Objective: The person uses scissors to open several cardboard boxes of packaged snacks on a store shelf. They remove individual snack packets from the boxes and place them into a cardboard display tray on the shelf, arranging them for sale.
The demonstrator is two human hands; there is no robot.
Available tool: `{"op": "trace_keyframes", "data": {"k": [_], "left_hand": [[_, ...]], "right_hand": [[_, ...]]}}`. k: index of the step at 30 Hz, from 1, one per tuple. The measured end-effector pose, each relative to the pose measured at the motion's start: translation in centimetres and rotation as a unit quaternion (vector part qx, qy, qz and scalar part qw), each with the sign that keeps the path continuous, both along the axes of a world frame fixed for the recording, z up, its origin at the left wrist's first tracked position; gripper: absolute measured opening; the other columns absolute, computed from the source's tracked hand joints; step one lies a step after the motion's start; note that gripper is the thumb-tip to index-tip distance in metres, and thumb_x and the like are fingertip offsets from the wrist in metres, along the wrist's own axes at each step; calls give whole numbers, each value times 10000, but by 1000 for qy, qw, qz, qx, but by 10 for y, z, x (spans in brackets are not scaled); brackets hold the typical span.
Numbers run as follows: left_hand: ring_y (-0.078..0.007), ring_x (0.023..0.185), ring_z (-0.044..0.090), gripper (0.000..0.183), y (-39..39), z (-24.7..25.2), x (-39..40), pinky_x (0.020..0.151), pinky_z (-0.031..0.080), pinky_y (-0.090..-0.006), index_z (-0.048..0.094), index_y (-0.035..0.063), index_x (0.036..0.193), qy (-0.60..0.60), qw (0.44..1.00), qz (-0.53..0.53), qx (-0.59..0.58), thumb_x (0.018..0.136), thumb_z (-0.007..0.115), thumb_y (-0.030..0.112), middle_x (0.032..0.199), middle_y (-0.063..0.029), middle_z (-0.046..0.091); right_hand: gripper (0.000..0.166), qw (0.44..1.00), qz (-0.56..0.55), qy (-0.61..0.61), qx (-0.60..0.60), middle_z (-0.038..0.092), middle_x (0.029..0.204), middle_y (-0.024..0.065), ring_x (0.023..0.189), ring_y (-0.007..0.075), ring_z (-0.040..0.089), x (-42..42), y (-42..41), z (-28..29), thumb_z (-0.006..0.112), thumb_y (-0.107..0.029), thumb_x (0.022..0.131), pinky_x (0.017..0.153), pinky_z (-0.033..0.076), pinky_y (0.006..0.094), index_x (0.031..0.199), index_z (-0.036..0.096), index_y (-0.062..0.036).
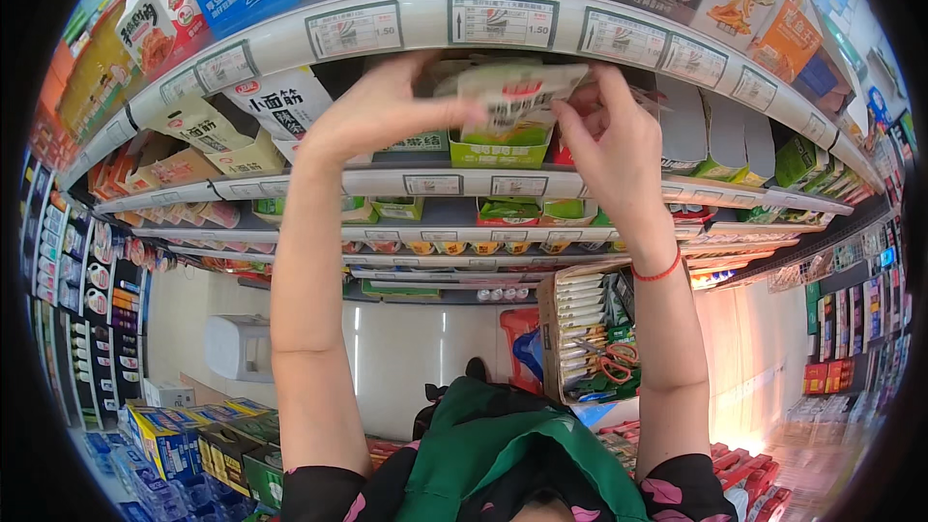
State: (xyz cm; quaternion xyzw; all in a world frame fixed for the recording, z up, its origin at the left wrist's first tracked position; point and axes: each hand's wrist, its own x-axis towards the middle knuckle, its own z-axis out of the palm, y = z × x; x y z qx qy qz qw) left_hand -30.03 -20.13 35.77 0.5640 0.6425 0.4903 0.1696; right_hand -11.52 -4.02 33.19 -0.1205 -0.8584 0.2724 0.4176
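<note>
My right hand (pixel 612 127) pinches the right edge of a pale, flat snack packet (pixel 536 90) between thumb and fingers. More packets seem to lie behind it, but they are blurred. Just below them stands an open green display carton (pixel 500 154) on the shelf. My left hand (pixel 388 109) reaches in from the other side, its thumb across the packet's left edge. Its fingertips are hidden under the upper shelf's lip, so its hold is unclear. Left of that hand is a white snack box (pixel 279 105); a grey open carton (pixel 681 119) stands right of my right hand.
The upper shelf's label rail (pixel 413 18) curves close above both hands. Below, an open cardboard box (pixel 573 333) holds packets and orange-handled scissors (pixel 616 361). A red basket (pixel 518 326), a pale plastic stool (pixel 239 348) and stacked drink cartons (pixel 167 442) occupy the floor area.
</note>
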Motion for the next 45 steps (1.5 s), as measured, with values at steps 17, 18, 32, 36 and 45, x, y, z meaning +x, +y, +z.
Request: {"op": "trace_keyframes", "data": {"k": [17, 18, 32, 36, 45], "left_hand": [[-267, 903, 605, 526, 39, -22, 16, 860, 465, -329, 529, -42, 1261, 127, 962, 241, 20, 905, 633, 331, 1123, -190, 630], [-276, 914, 595, 545, 39, -25, 21, 876, 457, -334, 507, -45, 1277, 137, 956, 257, 34, 901, 639, 326, 1138, -198, 613], [-451, 1348, 279, 823, 27, -52, 66, 1125, 225, -501, 218, 19, 1496, 260, 910, 289, 142, 853, 685, 233, 1479, -268, 274], [-424, 1317, 321, 886, 21, -57, 95, 1048, 288, -523, 225, 103, 1528, 346, 877, 287, 169, 790, 712, 165, 1467, -263, 287], [-311, 1218, 441, 605, 40, -68, 111, 1011, 362, -439, 502, 97, 1373, 380, 902, 164, 120, 797, 687, 93, 1428, -112, 452]], "right_hand": [[326, 991, 28, 105, -82, 681, 958, 117, 648, 157, 673, 15, 24, -7, 643, -29, 896, 575, 507, 269, 1187, 504, 21], [344, 988, 27, 128, -87, 688, 950, 108, 654, 147, 675, 16, 25, -10, 646, -36, 898, 576, 508, 263, 1205, 498, 14], [343, 984, -161, 80, -15, 645, 746, 80, 605, 106, 583, 22, 87, -7, 721, -230, 876, 564, 443, 264, 1059, 648, 51], [270, 984, -40, 20, -170, 629, 699, 88, 556, 118, 570, 20, 83, 13, 683, -212, 893, 526, 429, 275, 941, 654, 52], [162, 994, -38, 58, -82, 561, 582, 37, 522, 134, 530, 8, 110, 7, 561, -126, 887, 517, 405, 302, 774, 621, -27]]}}
